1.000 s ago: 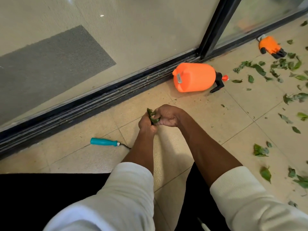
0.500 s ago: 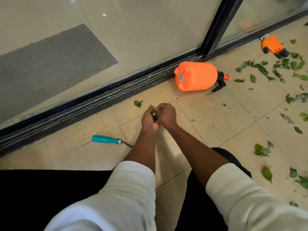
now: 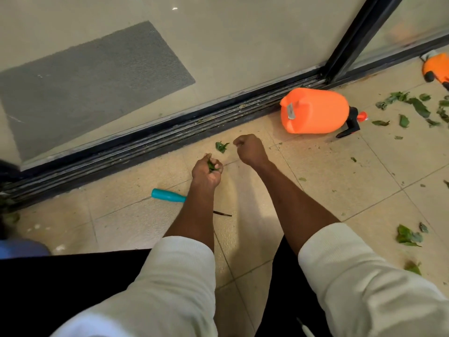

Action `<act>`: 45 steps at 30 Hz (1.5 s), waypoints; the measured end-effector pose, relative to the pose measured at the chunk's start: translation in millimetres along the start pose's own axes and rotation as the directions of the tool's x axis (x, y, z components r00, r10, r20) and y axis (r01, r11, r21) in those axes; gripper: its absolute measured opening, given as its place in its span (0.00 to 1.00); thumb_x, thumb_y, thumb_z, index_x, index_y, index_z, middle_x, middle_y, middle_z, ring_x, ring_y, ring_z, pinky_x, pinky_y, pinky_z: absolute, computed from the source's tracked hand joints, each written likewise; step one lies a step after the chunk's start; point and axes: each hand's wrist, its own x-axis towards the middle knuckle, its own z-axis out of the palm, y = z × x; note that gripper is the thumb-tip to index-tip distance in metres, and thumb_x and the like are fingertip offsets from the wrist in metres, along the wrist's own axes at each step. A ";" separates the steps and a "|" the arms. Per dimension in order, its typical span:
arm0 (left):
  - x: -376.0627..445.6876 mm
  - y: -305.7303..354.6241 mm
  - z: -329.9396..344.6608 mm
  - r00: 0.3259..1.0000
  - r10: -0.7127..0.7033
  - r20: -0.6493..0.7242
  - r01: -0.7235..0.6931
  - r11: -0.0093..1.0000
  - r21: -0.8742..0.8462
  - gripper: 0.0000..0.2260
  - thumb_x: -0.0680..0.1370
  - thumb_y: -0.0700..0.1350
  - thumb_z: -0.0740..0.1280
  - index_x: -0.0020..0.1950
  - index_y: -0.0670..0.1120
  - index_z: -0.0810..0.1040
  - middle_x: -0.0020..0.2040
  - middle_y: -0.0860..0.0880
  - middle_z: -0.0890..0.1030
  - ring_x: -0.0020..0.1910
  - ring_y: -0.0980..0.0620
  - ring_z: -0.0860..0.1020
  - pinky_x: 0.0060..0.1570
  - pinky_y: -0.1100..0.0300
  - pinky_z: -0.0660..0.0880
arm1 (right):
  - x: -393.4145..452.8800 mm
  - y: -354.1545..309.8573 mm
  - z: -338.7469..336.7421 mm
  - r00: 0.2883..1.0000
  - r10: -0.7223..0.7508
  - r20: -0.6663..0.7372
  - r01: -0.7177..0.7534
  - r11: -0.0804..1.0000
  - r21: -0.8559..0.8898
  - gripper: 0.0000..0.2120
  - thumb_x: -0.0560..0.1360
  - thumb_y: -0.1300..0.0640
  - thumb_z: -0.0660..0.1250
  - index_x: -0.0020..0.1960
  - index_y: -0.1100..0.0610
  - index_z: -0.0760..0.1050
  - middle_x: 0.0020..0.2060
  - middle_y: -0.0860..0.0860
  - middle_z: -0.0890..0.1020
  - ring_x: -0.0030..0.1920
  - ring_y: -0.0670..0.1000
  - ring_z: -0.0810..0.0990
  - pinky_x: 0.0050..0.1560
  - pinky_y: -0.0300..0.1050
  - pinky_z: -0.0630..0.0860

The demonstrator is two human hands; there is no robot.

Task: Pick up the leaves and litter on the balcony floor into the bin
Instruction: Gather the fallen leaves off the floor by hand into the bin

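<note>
Head view: the left hand is curled round a small wad of leaves, green bits showing between its fingers, held just above the floor. The right hand is apart from it, nearer the door track, fingers curled in a loose fist; whether it holds anything I cannot tell. Between the two hands, slightly toward the track, a single leaf lies on the tile.

A teal-handled tool lies on the floor just left of the left forearm, its thin dark tip showing on the forearm's other side. An orange sprayer lies on its side close to the track, nozzle pointing right. A second orange object sits at the right edge, partly cut off.

More scattered leaves lie to the right of the sprayer, and another cluster lies near the right sleeve. Behind the glass door a grey mat is on the inside floor. The bin is not visible in this view.
</note>
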 end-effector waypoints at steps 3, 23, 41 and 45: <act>1.0 21.7 -0.7 0.998 0.067 0.000 -0.067 0.989 0.133 0.09 0.84 0.45 0.60 0.45 0.44 0.73 0.30 0.51 0.67 0.22 0.58 0.64 0.18 0.66 0.59 | 10.9 9.4 26.0 0.980 -0.160 0.118 0.184 0.954 -0.238 0.28 0.75 0.70 0.61 0.74 0.58 0.68 0.73 0.56 0.68 0.71 0.57 0.68 0.71 0.48 0.67; -12.4 -25.7 9.3 0.998 -0.053 0.021 0.048 0.978 0.204 0.19 0.84 0.55 0.57 0.35 0.48 0.67 0.25 0.51 0.66 0.18 0.56 0.62 0.18 0.67 0.55 | -27.7 34.2 13.1 0.992 -0.024 -0.124 -0.014 0.956 -0.291 0.09 0.76 0.66 0.61 0.52 0.67 0.77 0.52 0.64 0.80 0.54 0.63 0.79 0.49 0.49 0.75; -108.3 -252.6 89.9 0.911 -0.370 0.183 0.032 0.504 0.863 0.11 0.81 0.48 0.65 0.45 0.42 0.78 0.39 0.45 0.80 0.30 0.51 0.78 0.29 0.62 0.71 | -144.9 136.3 -173.5 0.818 0.530 -0.224 -0.541 0.841 0.018 0.09 0.74 0.59 0.68 0.37 0.60 0.73 0.31 0.51 0.74 0.40 0.53 0.78 0.28 0.40 0.65; -124.0 -310.7 76.9 0.888 -0.448 0.107 0.093 0.403 0.910 0.07 0.81 0.44 0.65 0.47 0.42 0.78 0.39 0.44 0.79 0.33 0.51 0.75 0.35 0.61 0.75 | -190.2 176.7 -183.1 0.659 0.674 -0.334 -0.635 0.736 0.234 0.14 0.76 0.56 0.67 0.34 0.59 0.69 0.29 0.51 0.73 0.31 0.50 0.74 0.27 0.41 0.66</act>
